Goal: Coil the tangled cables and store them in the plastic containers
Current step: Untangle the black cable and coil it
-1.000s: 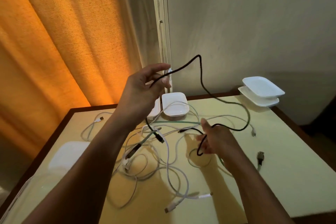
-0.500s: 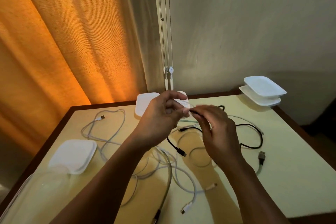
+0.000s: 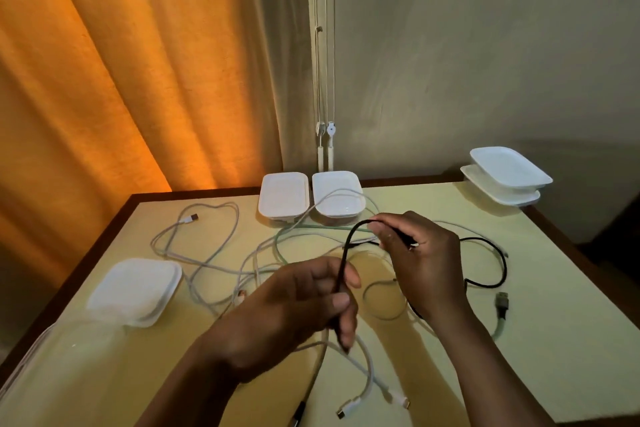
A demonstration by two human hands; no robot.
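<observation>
Head view: left hand (image 3: pixel 294 308) fingers grip black cable (image 3: pixel 346 253); right hand (image 3: pixel 426 263) fingers pinch same cable.

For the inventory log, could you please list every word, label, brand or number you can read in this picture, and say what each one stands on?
No text can be read anywhere in this view.
The white plastic containers show plain surfaces.
The black cable held by the left hand and right hand, the white cables and the grey USB plug show no legible marking; any print there is too small to tell.
</observation>
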